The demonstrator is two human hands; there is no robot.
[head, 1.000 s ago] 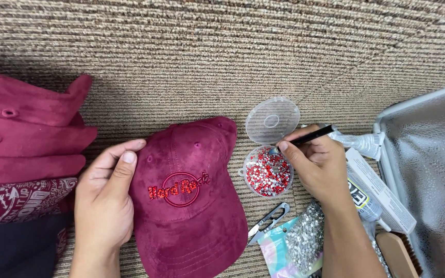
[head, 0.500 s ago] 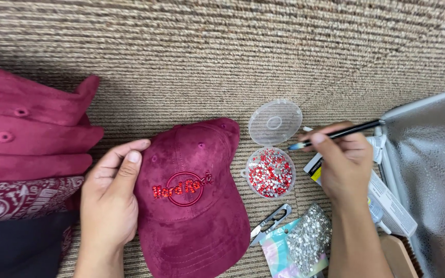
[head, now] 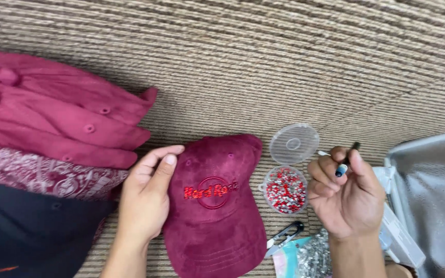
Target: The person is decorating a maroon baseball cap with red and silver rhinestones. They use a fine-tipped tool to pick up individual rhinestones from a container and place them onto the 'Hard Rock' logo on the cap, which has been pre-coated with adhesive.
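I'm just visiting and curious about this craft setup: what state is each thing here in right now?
Maroon cap: lying flat on the woven mat, crown up.
Left hand: resting on the cap's edge, fingers open.
Right hand: closed around a pen-like tool.
Round bead container: open, filled with red and silver beads.
Clear lid: off, lying beside the container.
Snips: closed, lying flat.
Stacked caps: piled at left.

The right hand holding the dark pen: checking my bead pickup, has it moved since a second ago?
Yes. The right hand lifted off the round bead container, toward its right.
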